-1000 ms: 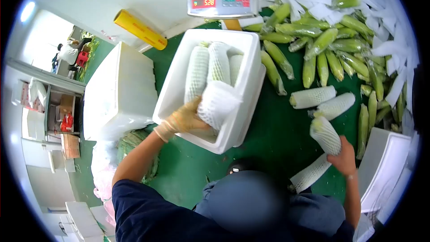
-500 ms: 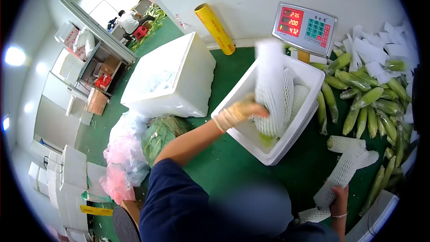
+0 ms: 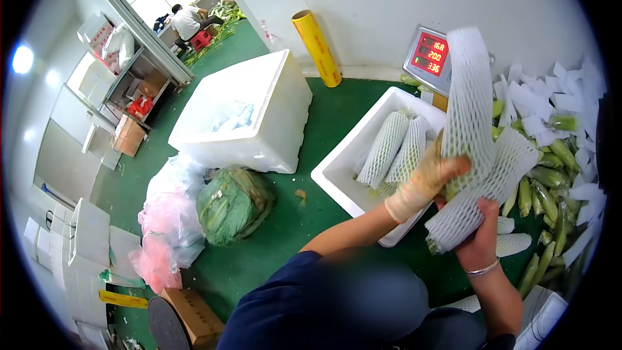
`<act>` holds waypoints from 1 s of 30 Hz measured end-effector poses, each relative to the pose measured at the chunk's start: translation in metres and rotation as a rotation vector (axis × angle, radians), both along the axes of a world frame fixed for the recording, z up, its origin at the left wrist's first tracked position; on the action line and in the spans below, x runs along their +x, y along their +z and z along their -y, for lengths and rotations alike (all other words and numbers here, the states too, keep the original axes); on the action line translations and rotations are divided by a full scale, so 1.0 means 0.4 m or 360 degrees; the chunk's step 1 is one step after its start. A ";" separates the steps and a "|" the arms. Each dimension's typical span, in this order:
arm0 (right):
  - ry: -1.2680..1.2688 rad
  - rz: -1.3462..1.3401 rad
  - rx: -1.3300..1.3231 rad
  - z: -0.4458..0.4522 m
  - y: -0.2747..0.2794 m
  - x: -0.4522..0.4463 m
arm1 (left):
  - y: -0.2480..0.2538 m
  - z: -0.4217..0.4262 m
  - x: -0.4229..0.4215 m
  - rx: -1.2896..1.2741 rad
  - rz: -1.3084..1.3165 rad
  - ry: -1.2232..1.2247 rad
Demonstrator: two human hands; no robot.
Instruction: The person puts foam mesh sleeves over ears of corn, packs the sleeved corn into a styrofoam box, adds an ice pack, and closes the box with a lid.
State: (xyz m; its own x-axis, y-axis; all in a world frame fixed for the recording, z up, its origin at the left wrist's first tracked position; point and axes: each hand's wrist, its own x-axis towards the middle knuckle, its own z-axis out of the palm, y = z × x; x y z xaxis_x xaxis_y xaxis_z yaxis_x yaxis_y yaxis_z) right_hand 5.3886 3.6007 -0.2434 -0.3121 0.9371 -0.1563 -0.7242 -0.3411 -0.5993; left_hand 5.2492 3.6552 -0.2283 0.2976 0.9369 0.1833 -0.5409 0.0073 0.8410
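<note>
My left hand [image 3: 427,178], in a pale glove, is closed around an ear of corn in a white foam net sleeve [image 3: 470,100], held nearly upright over the right side of a white foam box [image 3: 330,178]. My right hand [image 3: 479,236], bare with a bracelet at the wrist, grips a second netted ear of corn [image 3: 483,191], tilted and crossing below the first. Inside the box lie several netted ears [image 3: 383,149]. Behind the box, a digital scale [image 3: 427,58] shows red figures, its keypad mostly covered by the raised ear.
Unsleeved green corn [image 3: 551,188] is heaped at right beside white foam sleeves [image 3: 534,100]. A larger foam box [image 3: 285,123], a yellow film roll [image 3: 317,48], a green bundle [image 3: 236,204] and plastic bags [image 3: 165,214] stand left. Another person [image 3: 188,23] sits beyond the doorway.
My left hand has lifted its netted ear out of the box and rightward. My right hand has raised another netted ear from the floor area. The scale's figures have dropped.
</note>
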 end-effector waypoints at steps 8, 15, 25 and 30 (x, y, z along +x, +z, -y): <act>-0.0199 0.0793 0.0176 -0.141 -0.042 0.032 | -0.164 -0.148 -0.068 -0.0293 -0.0176 0.0187; -0.0056 0.0808 0.0451 -0.256 0.005 0.042 | -0.237 -0.216 -0.132 0.0239 -0.2003 -0.0265; -0.0021 0.1717 0.0671 -0.360 -0.090 -0.065 | -0.131 -0.125 -0.125 0.0045 -0.3260 -0.0044; -0.0057 0.1919 0.0696 -0.391 -0.102 -0.039 | -0.151 -0.070 -0.113 0.0247 -0.3465 -0.0284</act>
State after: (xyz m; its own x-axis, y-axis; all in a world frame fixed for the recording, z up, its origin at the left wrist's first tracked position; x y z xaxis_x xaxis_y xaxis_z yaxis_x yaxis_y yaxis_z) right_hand 5.3729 3.7572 -0.2842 -0.1626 0.9867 0.0004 0.3478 0.0577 -0.9358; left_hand 5.2042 3.6833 -0.2888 0.1429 0.8989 -0.4142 0.9842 -0.1733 -0.0366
